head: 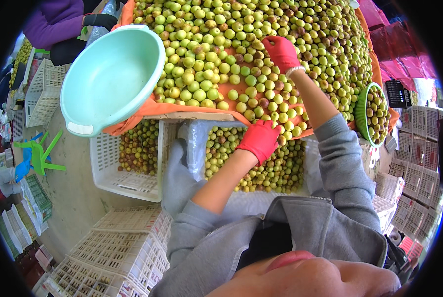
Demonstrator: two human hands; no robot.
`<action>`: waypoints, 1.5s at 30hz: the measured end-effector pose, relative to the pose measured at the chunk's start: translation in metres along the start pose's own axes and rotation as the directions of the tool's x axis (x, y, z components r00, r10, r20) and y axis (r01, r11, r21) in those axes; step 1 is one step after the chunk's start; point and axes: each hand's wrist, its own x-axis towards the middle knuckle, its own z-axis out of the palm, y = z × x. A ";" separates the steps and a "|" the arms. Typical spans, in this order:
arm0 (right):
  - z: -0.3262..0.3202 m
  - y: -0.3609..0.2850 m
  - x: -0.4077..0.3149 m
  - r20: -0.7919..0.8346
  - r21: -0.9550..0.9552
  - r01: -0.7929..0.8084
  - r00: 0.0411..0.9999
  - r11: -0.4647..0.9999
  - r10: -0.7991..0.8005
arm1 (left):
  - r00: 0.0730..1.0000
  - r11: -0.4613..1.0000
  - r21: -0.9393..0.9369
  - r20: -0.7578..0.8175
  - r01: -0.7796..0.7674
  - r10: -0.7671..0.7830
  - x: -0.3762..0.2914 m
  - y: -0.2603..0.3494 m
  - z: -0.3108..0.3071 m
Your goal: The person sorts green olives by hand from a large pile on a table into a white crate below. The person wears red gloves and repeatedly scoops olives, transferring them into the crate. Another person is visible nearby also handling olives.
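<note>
Both of my hands wear red gloves. My right hand (pixel 282 52) is over the heap of green and brownish jujubes (pixel 221 31) on the sorting table, fingers bent down beside a yellowish fruit; whether it grips one is hidden. Lower down, my left hand (pixel 259 142) is at the table's front edge, its fingertips against jujubes there. What lies under its palm cannot be seen. Below that hand, a plastic-lined crate (pixel 196 148) full of jujubes stands against the table, in front of my body. Orange cloth (pixel 227 105) covers the table and shows between the fruits.
A pale turquoise basin (pixel 110 74) rests tilted on the table's left corner. Under it stands a white crate (pixel 106 159) with browner jujubes. A green basket (pixel 362 111) of brownish jujubes sits at the right edge. Stacked crates (pixel 113 248) flank me. A co-worker's gloved hand (pixel 99 21) is at upper left.
</note>
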 end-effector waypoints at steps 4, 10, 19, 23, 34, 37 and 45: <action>0.024 0.038 0.052 0.068 -0.376 0.108 0.994 0.920 -0.089 | 0.996 0.998 -0.054 0.090 0.029 -0.024 0.001 0.002 -0.007; 0.023 0.021 0.041 0.265 -0.411 0.351 0.929 0.841 -0.258 | 0.995 0.997 -0.054 0.083 0.053 -0.048 -0.002 -0.002 -0.005; -0.031 0.012 -0.081 0.324 0.872 -0.278 0.945 0.403 -0.049 | 0.989 0.992 -0.099 0.133 0.073 -0.060 0.003 0.001 -0.005; -0.050 -0.013 -0.122 0.472 0.873 -0.471 0.881 -0.124 -0.020 | 0.993 0.989 -0.130 0.110 0.067 -0.053 0.001 -0.002 -0.006; -0.083 0.015 -0.171 0.403 0.882 -0.378 0.914 -0.283 0.036 | 0.995 0.991 -0.133 0.098 0.004 0.009 0.002 -0.007 -0.005; -0.099 0.050 -0.189 0.339 0.941 -0.329 0.902 -0.085 0.268 | 0.995 0.979 -0.202 0.103 0.023 -0.002 0.002 -0.011 -0.007; -0.253 0.245 -0.189 -0.701 0.479 -0.133 0.537 0.868 0.469 | 0.989 0.989 -0.145 0.149 0.034 -0.013 0.004 -0.011 -0.011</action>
